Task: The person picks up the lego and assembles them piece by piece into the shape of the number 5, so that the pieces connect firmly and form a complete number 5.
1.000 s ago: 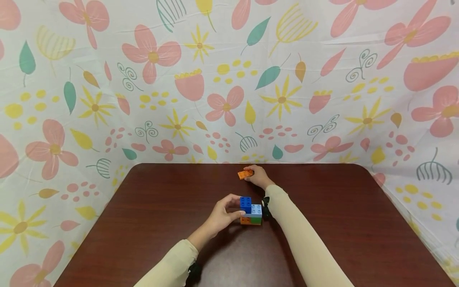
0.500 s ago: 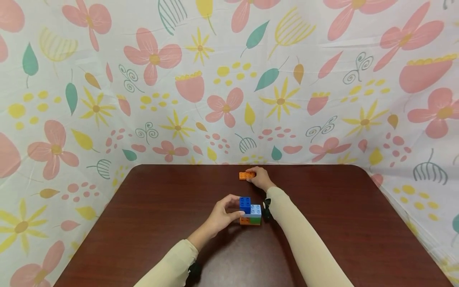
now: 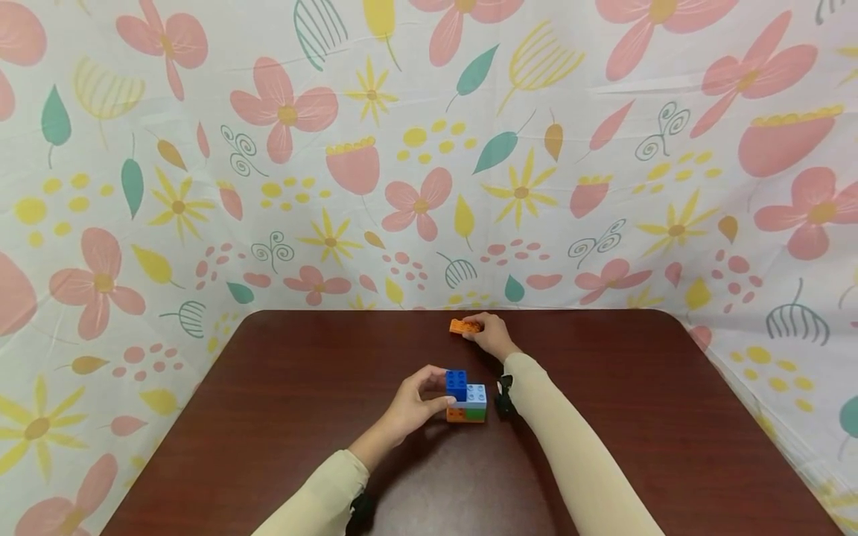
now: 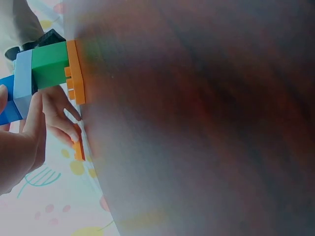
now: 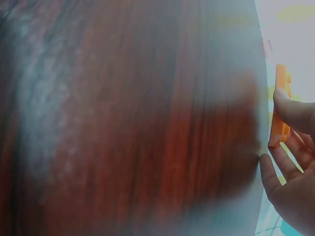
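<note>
In the head view a small stack of toy building bricks stands on the table, mid-front. A dark blue brick [image 3: 456, 383] tops it, over a light blue brick [image 3: 477, 393], a green brick [image 4: 50, 65] and a flat orange base brick [image 4: 76, 73] with bare studs at one end. My left hand [image 3: 410, 402] holds the stack at the dark blue brick, thumb on the near side and fingers behind. Near the table's far edge my right hand [image 3: 492, 336] pinches another flat orange brick [image 5: 279, 110] between thumb and fingers; part of it is hidden by the hand.
The dark brown table [image 3: 295, 387] has rounded far corners. A flower-printed cloth [image 3: 429, 149] hangs right behind its far edge. Black straps with cameras [image 3: 504, 394] sit on the wrists. The right forearm passes close to the right of the stack.
My right hand has drifted slightly to the right with the flat orange brick, whose angle has changed a little. The left hand keeps its hold on the stack; the head view has shifted slightly.
</note>
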Tool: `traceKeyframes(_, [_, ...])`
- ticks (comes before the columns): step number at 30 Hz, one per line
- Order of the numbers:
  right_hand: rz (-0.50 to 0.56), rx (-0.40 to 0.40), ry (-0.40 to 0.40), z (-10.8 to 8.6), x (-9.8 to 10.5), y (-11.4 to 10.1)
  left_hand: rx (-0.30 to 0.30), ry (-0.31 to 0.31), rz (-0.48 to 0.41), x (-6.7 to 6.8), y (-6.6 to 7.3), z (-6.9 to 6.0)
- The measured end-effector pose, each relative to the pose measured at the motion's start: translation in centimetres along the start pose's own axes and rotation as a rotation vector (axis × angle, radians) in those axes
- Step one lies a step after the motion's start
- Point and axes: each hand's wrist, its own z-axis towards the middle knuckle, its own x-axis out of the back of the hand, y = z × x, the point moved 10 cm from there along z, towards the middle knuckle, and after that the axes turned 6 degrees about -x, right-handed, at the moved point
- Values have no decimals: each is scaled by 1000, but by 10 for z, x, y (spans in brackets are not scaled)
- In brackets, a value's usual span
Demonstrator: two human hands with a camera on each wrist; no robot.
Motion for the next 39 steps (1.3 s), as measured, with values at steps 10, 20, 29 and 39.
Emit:
traceKeyframes(10, [-13,23,13,-5,9,0,-20,12,10,1,0,1])
traceKeyframes(20, [-10,31,-5,-13,16,-1,-22,11,27,2,-1,0])
traceKeyframes(29, [4,22,-7,-18,21,-3,-42,23,12,3,0,0])
traceKeyframes(39, [27,103,15,-26,32,-6,-33,6,24,1,1,1])
